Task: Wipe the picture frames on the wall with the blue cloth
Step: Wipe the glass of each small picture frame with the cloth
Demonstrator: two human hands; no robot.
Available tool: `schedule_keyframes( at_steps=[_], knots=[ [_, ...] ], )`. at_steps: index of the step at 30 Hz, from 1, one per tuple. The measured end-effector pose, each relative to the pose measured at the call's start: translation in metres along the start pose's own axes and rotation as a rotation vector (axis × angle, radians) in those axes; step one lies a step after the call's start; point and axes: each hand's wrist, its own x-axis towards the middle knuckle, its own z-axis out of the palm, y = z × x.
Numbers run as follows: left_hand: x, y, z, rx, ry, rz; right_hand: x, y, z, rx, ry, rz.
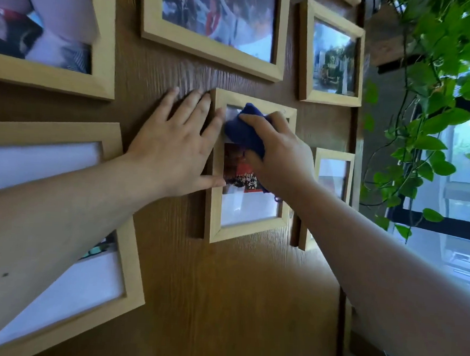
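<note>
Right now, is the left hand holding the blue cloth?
No, the right hand presses the blue cloth on the small frame; the left hand lies flat beside it.

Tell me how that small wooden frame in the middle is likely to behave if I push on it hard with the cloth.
The small wooden frame would probably shift or swing; the left hand braces its edge. Its glazing looks glossy, so the blue cloth under the right hand should slide easily. It may be fragile.

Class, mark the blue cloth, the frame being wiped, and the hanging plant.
blue cloth [243,129], head view, on its bunched middle.
small centre frame [215,204], head view, on its left wooden edge.
hanging plant [436,107], head view, on its leaves.
</note>
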Motion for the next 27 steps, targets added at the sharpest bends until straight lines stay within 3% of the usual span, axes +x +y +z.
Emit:
schedule_keyframes(
  at_steps=[6,13,20,27],
  knots=[
    [0.000,0.001,0.000,-0.016,0.001,-0.004,-0.002,0.021,0.011,-0.109,0.020,-0.097],
    [0.001,0.000,0.001,-0.047,0.003,-0.007,-0.015,0.068,0.004,-0.161,-0.045,0.078],
    [0.000,0.001,0.002,-0.065,0.030,-0.007,-0.018,0.015,0.013,0.048,-0.056,-0.218],
    [0.001,0.001,0.004,-0.059,0.017,-0.006,-0.044,0.051,0.011,-0.095,-0.077,-0.129]
  ],
)
